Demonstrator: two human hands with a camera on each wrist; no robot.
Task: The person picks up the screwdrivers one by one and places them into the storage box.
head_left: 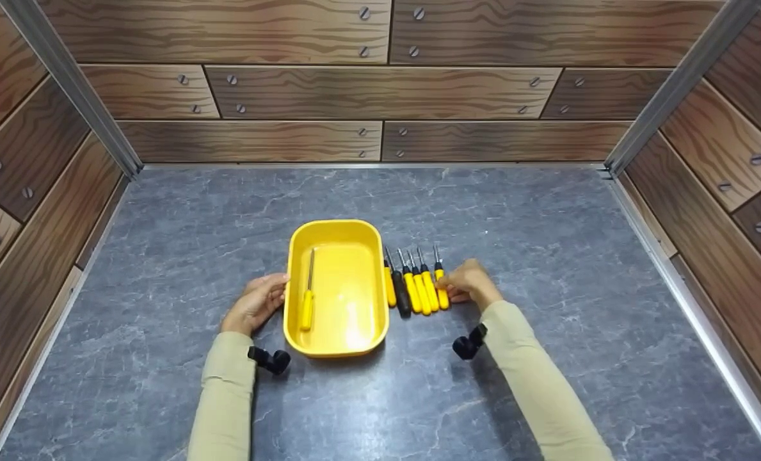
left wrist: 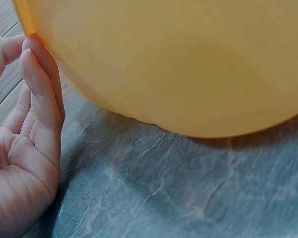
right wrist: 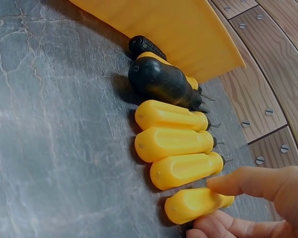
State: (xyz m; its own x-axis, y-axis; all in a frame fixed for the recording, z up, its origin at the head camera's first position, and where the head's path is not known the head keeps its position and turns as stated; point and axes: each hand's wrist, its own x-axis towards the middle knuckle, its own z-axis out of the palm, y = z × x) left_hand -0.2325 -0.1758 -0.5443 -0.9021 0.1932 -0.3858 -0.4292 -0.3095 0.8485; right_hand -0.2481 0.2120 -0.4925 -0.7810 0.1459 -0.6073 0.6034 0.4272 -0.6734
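A deep yellow plastic tray (head_left: pixel 348 282) with rounded corners stands on the grey marbled surface. One yellow-handled screwdriver (head_left: pixel 306 310) lies along its left side inside. My left hand (head_left: pixel 257 302) pinches the tray's left edge between thumb and fingers, also seen on the tray wall (left wrist: pixel 179 74) in the left wrist view. Right of the tray, several screwdrivers lie in a row, shafts pointing away, mostly with yellow handles (right wrist: pixel 174 118), one with a thick black handle (right wrist: pixel 161 82). My right hand (head_left: pixel 472 283) pinches the rightmost yellow-handled screwdriver (right wrist: pixel 186 205), which lies on the surface.
A thin black handle (right wrist: pixel 146 46) lies close against the tray in the right wrist view. Wood-patterned panels (head_left: pixel 380 93) with printed screws wall the back and sides, with metal edging (head_left: pixel 694 294) along the surface. Black wrist cameras (head_left: pixel 468 342) hang from both sleeves.
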